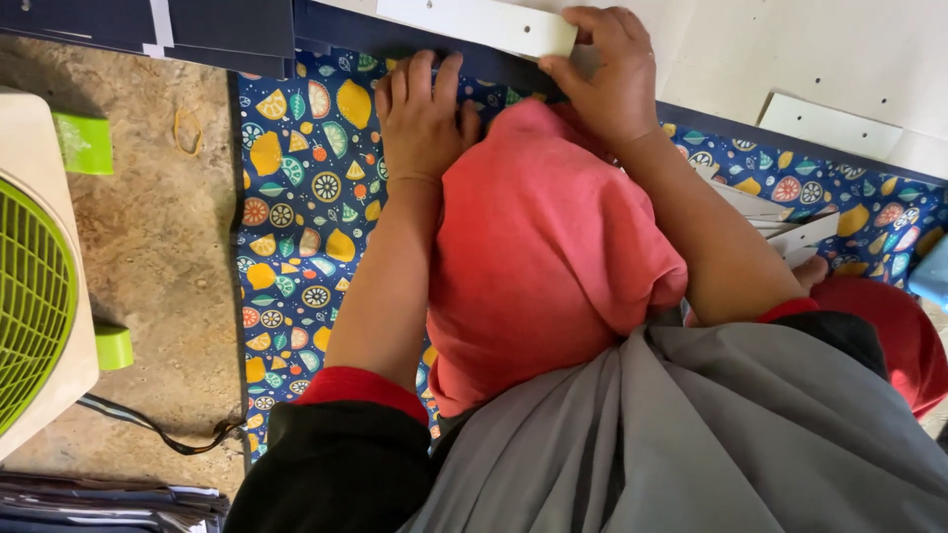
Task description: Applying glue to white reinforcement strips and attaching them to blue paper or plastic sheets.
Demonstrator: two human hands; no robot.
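The head view looks straight down on a person sitting on a fruit-patterned mat [296, 227] spread over a rough concrete floor [158, 247].

The left hand [423, 116] lies palm down with fingers together and nearly straight, pressing on the dark blue sheet [434, 51] at the far edge of the mat; it closes on nothing. Its thumb side is tucked against a knee in red cloth [543, 247], which hides the sheet below the hand.

The right hand [607, 74] has its grip closed in a pinch on the end of a white cardboard strip [474, 22], thumb beneath and fingers curled over the top. The strip lies across the dark blue sheet and runs left from the hand; small holes show along it. How far it reaches under the palm cannot be told.

Grey fabric [711, 434] fills the lower frame and covers the lap. A few more white strips [790, 232] peek out just beside the right forearm, mostly hidden by it. A large pale board [790, 49] lies at top right, cut off by the frame. At left, a green fan grille [30, 296] in a cream housing is only partly in view, with a black cable [148, 424] trailing from it and a rubber band [188, 128] on the floor.
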